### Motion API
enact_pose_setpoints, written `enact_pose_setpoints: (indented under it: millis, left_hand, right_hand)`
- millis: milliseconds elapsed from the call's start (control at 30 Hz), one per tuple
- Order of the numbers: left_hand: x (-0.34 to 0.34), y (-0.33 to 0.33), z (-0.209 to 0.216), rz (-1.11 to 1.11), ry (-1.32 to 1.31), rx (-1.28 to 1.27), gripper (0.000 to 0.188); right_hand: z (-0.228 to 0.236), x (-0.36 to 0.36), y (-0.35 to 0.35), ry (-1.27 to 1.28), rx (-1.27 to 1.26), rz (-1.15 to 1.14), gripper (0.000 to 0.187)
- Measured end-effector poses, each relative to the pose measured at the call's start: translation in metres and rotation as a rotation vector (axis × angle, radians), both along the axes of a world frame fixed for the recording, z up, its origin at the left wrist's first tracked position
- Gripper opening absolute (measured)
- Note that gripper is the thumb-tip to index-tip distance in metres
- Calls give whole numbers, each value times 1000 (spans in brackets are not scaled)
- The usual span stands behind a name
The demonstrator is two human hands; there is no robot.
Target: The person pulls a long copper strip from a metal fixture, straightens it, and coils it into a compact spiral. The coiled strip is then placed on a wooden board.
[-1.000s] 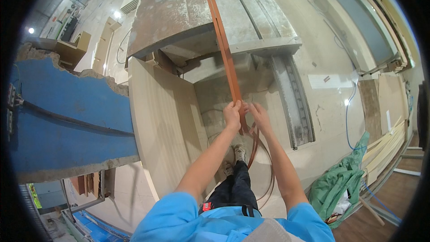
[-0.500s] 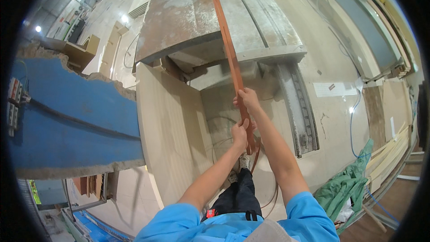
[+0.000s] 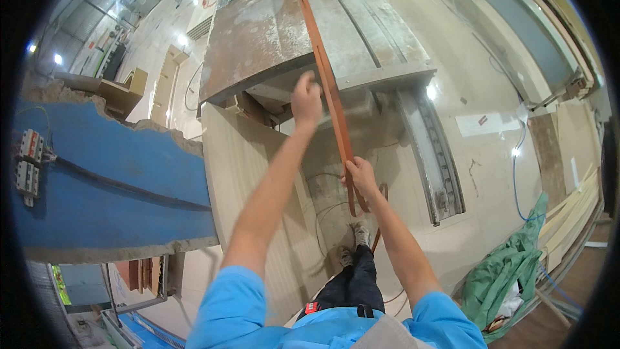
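A long, narrow reddish-brown strip [image 3: 331, 94] runs away from me over a worn metal machine table [image 3: 258, 22]. Its near end hangs past the table edge and looks split into two side-by-side lengths; whether these are separate pieces I cannot tell. Close to that end, my right hand [image 3: 363, 178] is closed round it, thumb on top. My left hand [image 3: 307, 100] is off the strip, raised just left of it near the table's front edge. Motion smears its fingers, which look partly curled, and I see nothing in them.
Left of my legs stands a pale wood-grain panel [image 3: 242, 174], beside a blue surface [image 3: 116, 181] with switches. A metal rail [image 3: 429, 161] extends to the right of the strip. Green cloth [image 3: 507, 278] and thin wood strips [image 3: 571, 210] lie at the right. Hoses trail across the floor.
My left hand has let go of the strip's near end and moved forward and left. The right hand has slid nearer to me, still gripping the strip.
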State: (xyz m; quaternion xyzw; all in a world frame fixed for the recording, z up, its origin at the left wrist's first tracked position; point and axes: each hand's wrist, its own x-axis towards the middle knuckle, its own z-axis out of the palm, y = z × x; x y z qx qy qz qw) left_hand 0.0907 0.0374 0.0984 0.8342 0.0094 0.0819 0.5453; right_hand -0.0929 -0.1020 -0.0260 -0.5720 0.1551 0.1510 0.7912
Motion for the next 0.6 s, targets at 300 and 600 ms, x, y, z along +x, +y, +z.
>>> enact_pose_setpoints:
  millis: [300, 600]
  left_hand:
    - [138, -45, 157, -140, 187, 485, 67]
    - [158, -50, 180, -42, 94, 636, 42]
  right_hand:
    - [-4, -51, -11, 23, -15, 20, 23]
    - [8, -99, -19, 69, 20, 9, 22]
